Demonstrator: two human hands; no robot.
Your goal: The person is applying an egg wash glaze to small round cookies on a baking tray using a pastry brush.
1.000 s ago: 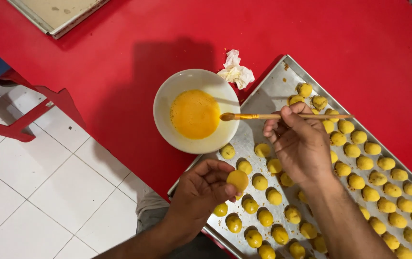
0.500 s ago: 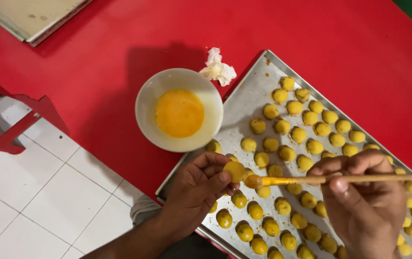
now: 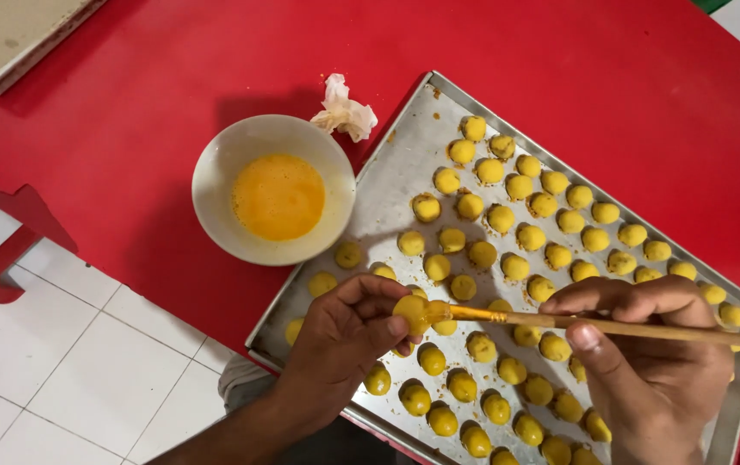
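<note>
Head view, looking down on red table [image 3: 559,52].
- Left hand [image 3: 344,344]: pinching one yellow dough ball [image 3: 409,313] between fingertips, raised just above metal baking tray [image 3: 387,189].
- Right hand [image 3: 654,362]: closed around wooden-handled brush [image 3: 611,325], held level; bristle end touching the held ball.
- Tray: rows of small yellow dough balls [image 3: 516,232], near rows glossier.
- White bowl [image 3: 215,172] of beaten egg [image 3: 278,196]: left of tray, touching its edge.
- Crumpled tissue [image 3: 344,110]: just beyond bowl.
- White tiled floor [image 3: 60,362] below table edge.
</note>
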